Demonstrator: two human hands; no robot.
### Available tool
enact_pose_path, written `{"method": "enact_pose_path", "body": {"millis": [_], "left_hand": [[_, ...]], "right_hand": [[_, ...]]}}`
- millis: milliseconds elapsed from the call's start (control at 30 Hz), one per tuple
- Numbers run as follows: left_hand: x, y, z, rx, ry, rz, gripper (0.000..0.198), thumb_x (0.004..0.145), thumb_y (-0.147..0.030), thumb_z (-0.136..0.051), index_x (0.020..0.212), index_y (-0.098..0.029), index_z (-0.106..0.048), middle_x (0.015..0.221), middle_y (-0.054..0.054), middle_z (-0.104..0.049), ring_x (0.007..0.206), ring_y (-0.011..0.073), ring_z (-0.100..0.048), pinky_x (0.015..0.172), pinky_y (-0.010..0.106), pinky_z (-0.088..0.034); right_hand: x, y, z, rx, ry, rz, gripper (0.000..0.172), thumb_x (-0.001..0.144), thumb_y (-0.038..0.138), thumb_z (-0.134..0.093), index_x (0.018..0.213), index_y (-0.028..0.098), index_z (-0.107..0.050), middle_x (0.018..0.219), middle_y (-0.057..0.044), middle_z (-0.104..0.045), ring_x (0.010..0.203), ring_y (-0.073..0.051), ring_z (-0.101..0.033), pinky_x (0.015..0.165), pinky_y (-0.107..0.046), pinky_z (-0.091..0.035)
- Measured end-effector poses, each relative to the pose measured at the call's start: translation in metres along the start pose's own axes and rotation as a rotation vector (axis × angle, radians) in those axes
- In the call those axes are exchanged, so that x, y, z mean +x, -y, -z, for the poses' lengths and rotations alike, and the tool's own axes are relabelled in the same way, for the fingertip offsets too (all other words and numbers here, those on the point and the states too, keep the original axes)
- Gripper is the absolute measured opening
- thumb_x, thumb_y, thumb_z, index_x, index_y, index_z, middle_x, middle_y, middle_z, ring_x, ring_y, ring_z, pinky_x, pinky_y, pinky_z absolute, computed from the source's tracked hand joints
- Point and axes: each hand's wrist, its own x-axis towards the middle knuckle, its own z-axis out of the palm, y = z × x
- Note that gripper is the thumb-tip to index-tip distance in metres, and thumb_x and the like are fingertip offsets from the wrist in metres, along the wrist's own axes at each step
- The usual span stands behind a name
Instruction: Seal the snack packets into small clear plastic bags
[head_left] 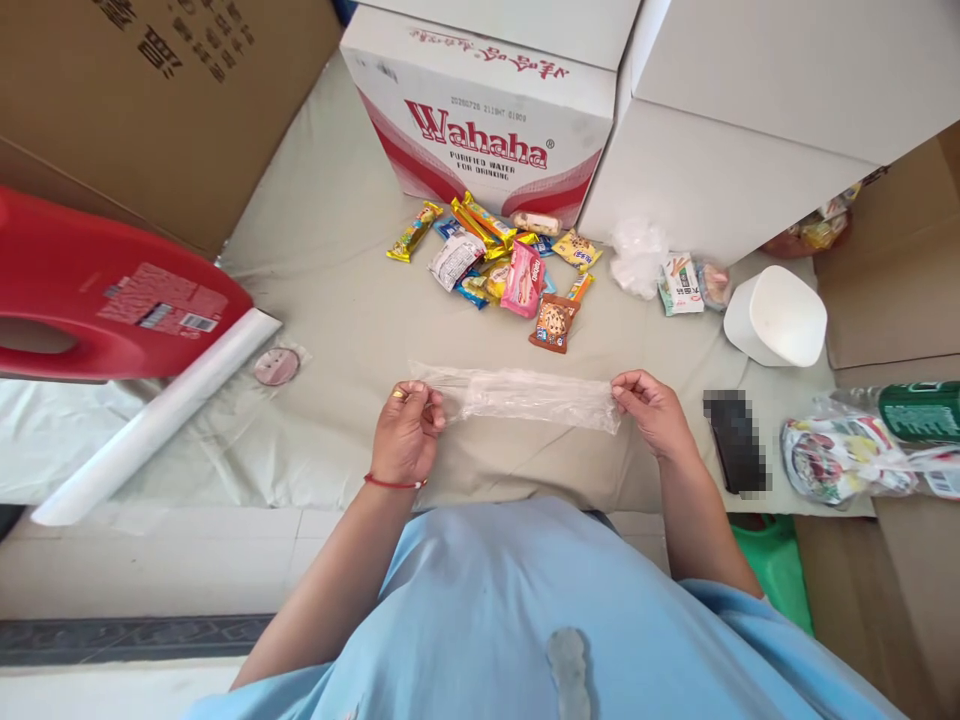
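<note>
I hold a clear plastic bag (525,396) stretched flat between both hands, just above the pale cloth (337,330). My left hand (407,432) pinches its left end; a ring and a red string bracelet show on it. My right hand (654,410) pinches the right end. Beyond the bag lies a heap of several wrapped snacks (502,262), among them a pink packet (523,280) and a brown cookie packet (553,323).
A Wahaha water carton (480,110) and a white box (720,130) stand at the back. A red plastic stool (97,300) and a white roll (157,420) lie left. At right are a white cup (776,316), a dark phone (735,442), a filled snack bag (840,458) and a green bottle (919,410).
</note>
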Motion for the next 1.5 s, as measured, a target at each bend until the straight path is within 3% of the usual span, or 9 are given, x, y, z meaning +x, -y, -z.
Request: {"method": "enact_pose_path", "body": {"millis": [333,467,567,733,867,967,1067,1233,1500], "left_hand": [[-0.013,-0.015,0.006,0.167,0.174,-0.304,0.028,0.089,-0.047,-0.079,0.094,-0.023,-0.064,0.073,-0.004,-0.068,0.042,0.0045,-0.041,0.038,0.019,-0.030],[-0.039,-0.022,0.008,0.604,0.471,-0.615,0.011,0.100,-0.028,-0.066,0.101,-0.024,-0.076,0.092,0.004,-0.077,0.074,0.0115,-0.068,0.064,0.022,-0.052],[-0.056,-0.017,0.000,0.803,0.743,-0.799,0.020,0.100,-0.017,-0.060,0.111,-0.026,-0.075,0.100,0.005,-0.079,0.090,0.0135,-0.075,0.078,0.023,-0.057],[-0.066,-0.003,-0.014,0.967,0.863,-0.939,0.030,0.101,-0.013,-0.054,0.122,-0.027,-0.070,0.105,0.004,-0.080,0.085,0.0110,-0.075,0.073,0.019,-0.055],[-0.070,-0.007,-0.025,0.875,0.872,-0.776,0.028,0.102,-0.016,-0.054,0.119,-0.027,-0.074,0.099,0.004,-0.081,0.081,0.0123,-0.075,0.072,0.021,-0.055],[-0.071,-0.010,-0.037,0.716,0.894,-0.445,0.017,0.096,-0.026,-0.067,0.105,-0.029,-0.081,0.090,0.005,-0.080,0.076,0.0165,-0.075,0.073,0.026,-0.056],[-0.061,-0.006,-0.044,0.550,0.706,-0.192,0.012,0.086,-0.037,-0.080,0.092,-0.027,-0.084,0.083,0.006,-0.078,0.076,0.0196,-0.072,0.074,0.030,-0.054],[-0.033,0.004,-0.032,0.463,0.365,-0.105,0.030,0.084,-0.045,-0.081,0.103,-0.021,-0.080,0.088,0.005,-0.075,0.062,0.0116,-0.051,0.059,0.025,-0.042],[-0.032,0.009,-0.020,0.366,0.339,-0.042,0.048,0.084,-0.058,-0.080,0.112,-0.021,-0.069,0.121,0.009,-0.068,0.094,0.0165,-0.065,0.074,0.026,-0.052]], "right_hand": [[0.025,-0.004,0.006,-0.234,-0.130,0.112,0.025,0.085,0.045,-0.066,0.094,0.021,-0.068,0.081,-0.001,-0.064,0.068,-0.015,-0.056,0.064,-0.029,-0.047],[0.014,0.011,0.001,-0.510,-0.277,0.377,0.027,0.088,0.038,-0.066,0.108,0.022,-0.072,0.113,-0.009,-0.065,0.078,-0.017,-0.059,0.075,-0.036,-0.055],[-0.006,0.036,-0.007,-0.582,-0.171,0.585,0.027,0.094,0.029,-0.062,0.119,0.024,-0.071,0.129,-0.012,-0.062,0.077,-0.015,-0.060,0.077,-0.037,-0.056],[-0.035,0.076,-0.003,-0.587,-0.117,0.622,0.026,0.099,0.021,-0.057,0.118,0.025,-0.074,0.130,-0.011,-0.065,0.070,-0.013,-0.059,0.068,-0.032,-0.054],[-0.047,0.083,-0.003,-0.453,0.347,0.486,0.046,0.099,0.030,-0.066,0.145,0.032,-0.060,0.149,-0.010,-0.057,0.057,-0.006,-0.047,0.059,-0.027,-0.051],[-0.046,0.071,-0.015,-0.432,0.550,0.462,0.055,0.097,0.037,-0.070,0.151,0.036,-0.056,0.151,-0.009,-0.059,0.072,-0.013,-0.061,0.067,-0.030,-0.054],[-0.035,0.054,-0.025,-0.569,0.460,0.493,0.027,0.101,0.036,-0.063,0.124,0.031,-0.076,0.116,-0.008,-0.075,0.094,-0.023,-0.066,0.082,-0.037,-0.053],[-0.017,0.044,-0.025,-0.752,0.332,0.580,0.020,0.102,0.037,-0.062,0.096,0.027,-0.079,0.081,-0.006,-0.074,0.083,-0.024,-0.054,0.082,-0.042,-0.043],[-0.027,0.048,-0.033,-0.234,0.133,0.383,0.027,0.099,0.052,-0.063,0.087,0.027,-0.068,0.079,-0.004,-0.067,0.086,-0.024,-0.061,0.085,-0.042,-0.049]]}}
